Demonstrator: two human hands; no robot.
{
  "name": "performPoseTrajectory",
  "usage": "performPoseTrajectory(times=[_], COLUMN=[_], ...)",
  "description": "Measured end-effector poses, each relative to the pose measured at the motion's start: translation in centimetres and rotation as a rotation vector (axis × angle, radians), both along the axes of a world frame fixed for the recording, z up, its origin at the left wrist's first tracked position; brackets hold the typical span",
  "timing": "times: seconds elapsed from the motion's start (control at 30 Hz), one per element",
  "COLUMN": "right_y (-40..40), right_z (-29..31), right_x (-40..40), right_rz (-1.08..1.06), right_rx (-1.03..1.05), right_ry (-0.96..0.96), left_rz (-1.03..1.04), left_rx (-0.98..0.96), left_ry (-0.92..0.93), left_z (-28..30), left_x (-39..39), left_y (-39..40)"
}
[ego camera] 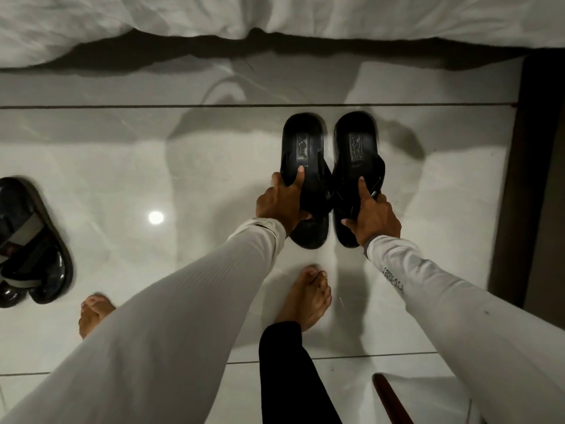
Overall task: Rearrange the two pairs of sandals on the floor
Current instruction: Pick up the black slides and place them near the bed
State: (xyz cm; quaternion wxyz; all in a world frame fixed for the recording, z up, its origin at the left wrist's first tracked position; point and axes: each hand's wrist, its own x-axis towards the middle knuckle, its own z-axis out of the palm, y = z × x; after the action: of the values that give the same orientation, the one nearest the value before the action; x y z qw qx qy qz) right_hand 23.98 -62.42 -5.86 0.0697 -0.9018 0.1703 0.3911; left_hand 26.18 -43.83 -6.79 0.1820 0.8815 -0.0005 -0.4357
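Two black slide sandals sit side by side at centre right over the glossy white floor, heels pointing away from me. My left hand (282, 198) grips the left black sandal (302, 145) at its strap, thumb on the insole. My right hand (371, 215) grips the right black sandal (356, 145) the same way. Whether their soles touch the floor I cannot tell. The second pair, black sandals with grey straps (30, 243), lies at the far left edge, partly cut off by the frame.
A bed with white bedding (275, 16) runs along the top. A dark wooden piece of furniture (538, 179) borders the right side. My bare feet (305, 298) stand just behind the held sandals. A brown wooden object (388, 399) shows at the bottom right.
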Motion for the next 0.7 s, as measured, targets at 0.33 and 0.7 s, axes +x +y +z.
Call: performPoseTrajectory(times=[0.33, 0.7], right_y=[1.4, 19.6], right_z=[2.9, 10.2], right_x=[-0.4, -3.9], right_rz=[0.04, 0.341], right_rx=[-0.086, -0.146], right_ry=[0.048, -0.004], left_rz=[-0.023, -0.047], left_rx=[0.053, 0.265], left_ry=[-0.085, -0.121], left_z=[1.7, 8.2], left_x=[-2.1, -11.3], left_y=[1.0, 23.1])
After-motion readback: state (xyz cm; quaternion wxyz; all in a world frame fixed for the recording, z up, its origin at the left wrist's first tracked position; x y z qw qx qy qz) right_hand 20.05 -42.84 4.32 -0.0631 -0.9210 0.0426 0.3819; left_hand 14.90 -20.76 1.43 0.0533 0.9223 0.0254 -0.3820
